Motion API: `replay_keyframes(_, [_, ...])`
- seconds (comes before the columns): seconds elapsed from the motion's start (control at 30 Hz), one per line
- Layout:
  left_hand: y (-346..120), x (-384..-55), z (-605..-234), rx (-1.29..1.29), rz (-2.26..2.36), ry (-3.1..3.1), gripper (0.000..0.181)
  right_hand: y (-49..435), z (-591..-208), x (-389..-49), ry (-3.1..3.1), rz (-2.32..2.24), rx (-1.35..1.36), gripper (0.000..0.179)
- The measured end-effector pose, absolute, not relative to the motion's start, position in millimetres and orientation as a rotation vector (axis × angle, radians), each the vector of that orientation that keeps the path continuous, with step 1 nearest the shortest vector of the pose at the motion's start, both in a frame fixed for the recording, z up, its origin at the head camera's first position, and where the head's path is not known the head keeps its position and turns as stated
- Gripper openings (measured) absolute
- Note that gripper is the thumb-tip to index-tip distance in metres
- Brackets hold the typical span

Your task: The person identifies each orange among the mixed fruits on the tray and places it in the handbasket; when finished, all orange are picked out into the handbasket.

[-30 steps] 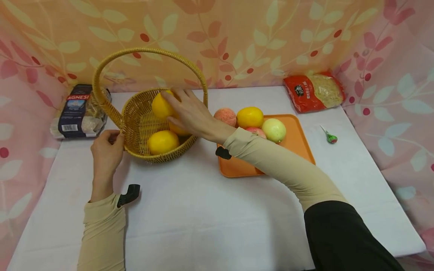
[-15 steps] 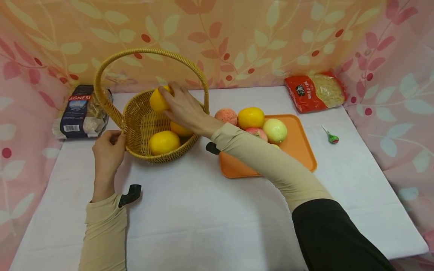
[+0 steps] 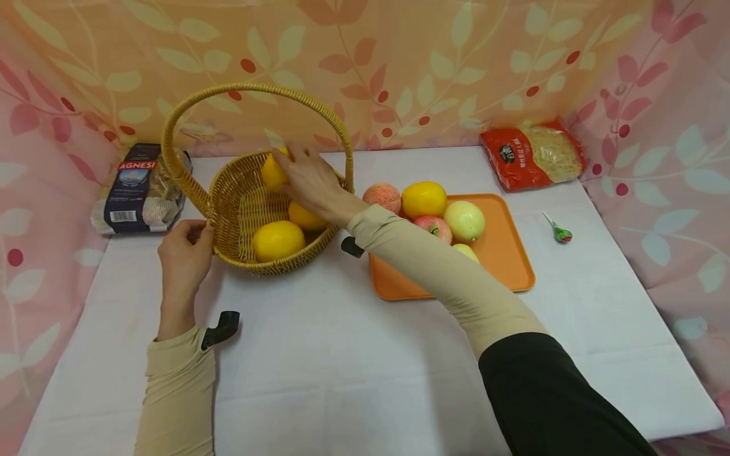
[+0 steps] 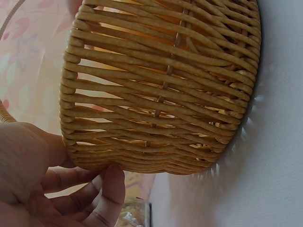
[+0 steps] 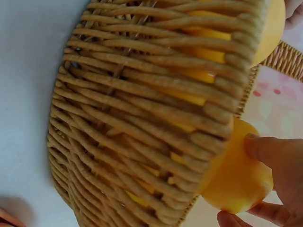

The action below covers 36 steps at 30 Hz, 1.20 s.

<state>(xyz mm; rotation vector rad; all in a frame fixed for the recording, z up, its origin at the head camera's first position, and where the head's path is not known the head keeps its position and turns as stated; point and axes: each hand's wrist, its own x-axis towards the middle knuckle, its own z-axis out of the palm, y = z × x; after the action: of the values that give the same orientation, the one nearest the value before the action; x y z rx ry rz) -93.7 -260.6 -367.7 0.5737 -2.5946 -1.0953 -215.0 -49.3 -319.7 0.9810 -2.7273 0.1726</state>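
Note:
A woven wicker basket (image 3: 225,212) with a tall arched handle stands on the white cloth. My left hand (image 3: 185,256) pinches its left rim, thumb and fingers against the weave in the left wrist view. Over the basket's far side my right hand (image 3: 313,180) grips a lemon (image 3: 272,172). In the right wrist view its thumb and fingers curl round this lemon (image 5: 239,177) at the rim. Two more lemons lie in the basket, one at the near side (image 3: 278,240) and one below my right hand, a lemon (image 3: 305,217) partly covered by it.
Right of the basket, an orange tray (image 3: 507,269) bears a lemon (image 3: 424,199), a peach-coloured fruit (image 3: 382,197), a red apple (image 3: 435,228) and pale green fruit (image 3: 464,221). A pasta bag (image 3: 134,190), a red food packet (image 3: 533,156) and a lollipop (image 3: 561,235) lie around.
My right forearm has shifted left and uncovers more of the tray's fruit. The held lemon has moved slightly within the basket's far side. My left hand keeps its place on the rim.

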Motion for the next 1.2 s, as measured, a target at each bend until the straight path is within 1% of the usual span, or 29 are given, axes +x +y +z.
replay_keyframes(0.47, [-258.8,-92.5,-366.2,0.6,-1.093,-2.616,0.036,-57.3,-332.3,-217.6,-2.846,0.196,0.99,0.049])
replay_keyframes(0.8, [-257.8,-93.7,-366.7,0.594,-1.09,-2.608,0.035,-56.0,-337.7,-218.9,-2.877,0.21,1.001,0.048])
replay_keyframes(1.03, [-258.2,-94.3,-367.1,0.59,-1.093,-2.602,0.035,-55.3,-338.8,-218.9,-2.927,0.187,0.997,0.043])
replay_keyframes(1.2, [-259.4,-94.3,-367.5,0.596,-1.099,-2.61,0.036,-56.5,-337.7,-219.2,-2.95,0.146,1.0,0.045])
